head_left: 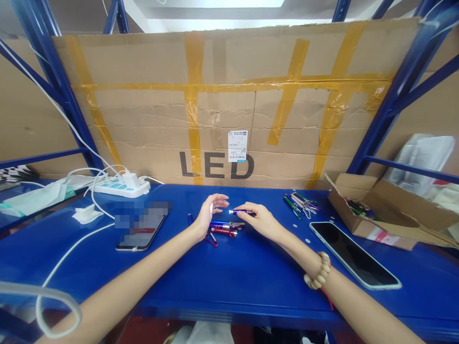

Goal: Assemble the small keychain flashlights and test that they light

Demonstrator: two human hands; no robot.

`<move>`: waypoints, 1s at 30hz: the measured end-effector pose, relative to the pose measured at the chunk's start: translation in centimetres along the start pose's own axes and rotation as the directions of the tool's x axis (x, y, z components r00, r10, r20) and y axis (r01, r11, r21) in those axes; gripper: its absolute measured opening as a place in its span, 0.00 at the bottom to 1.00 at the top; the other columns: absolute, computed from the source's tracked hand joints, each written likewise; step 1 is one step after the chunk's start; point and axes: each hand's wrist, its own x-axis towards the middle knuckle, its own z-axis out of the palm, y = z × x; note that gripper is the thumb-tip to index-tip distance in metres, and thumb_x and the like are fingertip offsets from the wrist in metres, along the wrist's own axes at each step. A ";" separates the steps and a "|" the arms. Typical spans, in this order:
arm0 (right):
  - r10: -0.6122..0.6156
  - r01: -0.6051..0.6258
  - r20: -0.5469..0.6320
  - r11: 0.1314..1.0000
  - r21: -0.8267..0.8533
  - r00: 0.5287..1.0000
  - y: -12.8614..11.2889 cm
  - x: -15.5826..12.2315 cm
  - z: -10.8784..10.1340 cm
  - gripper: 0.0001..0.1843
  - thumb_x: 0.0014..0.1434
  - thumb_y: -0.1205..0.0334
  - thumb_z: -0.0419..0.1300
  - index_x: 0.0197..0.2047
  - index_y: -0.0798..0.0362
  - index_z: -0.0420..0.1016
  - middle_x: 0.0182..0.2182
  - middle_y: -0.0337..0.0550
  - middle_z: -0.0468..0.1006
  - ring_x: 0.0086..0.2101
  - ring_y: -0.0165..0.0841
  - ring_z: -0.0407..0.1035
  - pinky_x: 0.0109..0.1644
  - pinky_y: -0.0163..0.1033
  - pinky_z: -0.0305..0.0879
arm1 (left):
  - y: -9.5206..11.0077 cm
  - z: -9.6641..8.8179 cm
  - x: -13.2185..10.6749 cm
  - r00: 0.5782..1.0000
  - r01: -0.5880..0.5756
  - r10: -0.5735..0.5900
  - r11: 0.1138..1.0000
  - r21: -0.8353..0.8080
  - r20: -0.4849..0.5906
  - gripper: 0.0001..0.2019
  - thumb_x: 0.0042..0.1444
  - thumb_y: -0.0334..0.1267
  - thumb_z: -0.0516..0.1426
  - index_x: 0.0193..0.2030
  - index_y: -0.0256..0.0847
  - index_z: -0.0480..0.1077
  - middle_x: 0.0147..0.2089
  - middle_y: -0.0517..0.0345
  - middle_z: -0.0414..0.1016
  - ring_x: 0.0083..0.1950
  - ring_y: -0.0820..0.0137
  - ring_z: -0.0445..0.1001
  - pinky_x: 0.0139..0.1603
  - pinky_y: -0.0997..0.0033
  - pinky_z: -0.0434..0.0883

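My right hand (263, 220) pinches a slim dark purple keychain flashlight (236, 211) between thumb and fingers, its silver end pointing left. Facing it, my left hand (211, 214) is open, fingers stretched toward the right and holding nothing. Below and between the hands lies a small pile of similar flashlights: a blue one (219, 224) and a red one (223, 231), with a red carabiner clip (212, 240) sticking out toward me. Part of the pile is hidden behind my left hand and wrist.
More flashlights with clips (301, 205) lie right of centre. An open cardboard box (380, 234) and a pale-edged phone (355, 253) sit at right. Another phone (143, 229), a power strip (122, 186) and white cables are at left. Cardboard (154, 119) walls the back.
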 end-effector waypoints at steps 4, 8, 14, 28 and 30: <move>0.002 -0.002 0.028 1.000 -0.027 1.000 -0.1 0.0 0.0 0.17 0.58 0.48 0.53 0.41 0.47 0.77 0.37 0.40 0.76 0.36 0.32 0.69 0.41 0.37 0.62 | 0.0 -0.1 0.0 1.000 -0.011 0.011 1.000 0.016 0.014 0.16 0.50 0.47 0.49 0.32 0.37 0.71 0.33 0.51 0.75 0.42 0.63 0.72 0.44 0.65 0.64; -0.007 0.007 0.022 1.000 -0.028 1.000 0.0 0.0 0.2 0.17 0.58 0.48 0.52 0.41 0.47 0.77 0.38 0.40 0.76 0.36 0.33 0.69 0.42 0.38 0.62 | -0.1 -0.1 0.0 1.000 -0.011 0.010 0.999 0.030 0.011 0.16 0.50 0.47 0.48 0.32 0.38 0.71 0.33 0.52 0.75 0.42 0.63 0.72 0.44 0.64 0.64; -0.010 0.011 0.030 1.000 -0.017 0.999 0.1 0.0 0.3 0.17 0.58 0.48 0.52 0.41 0.47 0.77 0.39 0.40 0.76 0.37 0.33 0.69 0.42 0.37 0.62 | -0.1 0.0 -0.1 1.000 -0.018 0.018 0.999 0.045 0.011 0.16 0.51 0.46 0.47 0.32 0.38 0.71 0.33 0.52 0.75 0.42 0.63 0.72 0.44 0.65 0.64; 0.082 -0.081 0.046 0.996 -0.030 0.996 -0.9 -0.1 0.0 0.17 0.58 0.48 0.53 0.35 0.49 0.78 0.37 0.40 0.79 0.38 0.35 0.70 0.41 0.37 0.60 | 0.2 0.0 -0.2 0.999 -0.021 0.020 0.999 0.033 0.027 0.16 0.50 0.46 0.48 0.32 0.37 0.71 0.33 0.52 0.75 0.41 0.63 0.72 0.42 0.66 0.64; 0.090 -0.089 0.039 0.996 -0.030 0.995 -0.9 -0.1 -0.1 0.17 0.58 0.48 0.53 0.35 0.49 0.78 0.37 0.39 0.79 0.38 0.35 0.70 0.41 0.37 0.59 | 0.2 0.0 -0.2 0.999 -0.021 0.020 0.999 0.034 0.028 0.17 0.50 0.47 0.48 0.32 0.37 0.71 0.33 0.51 0.75 0.41 0.63 0.72 0.42 0.66 0.64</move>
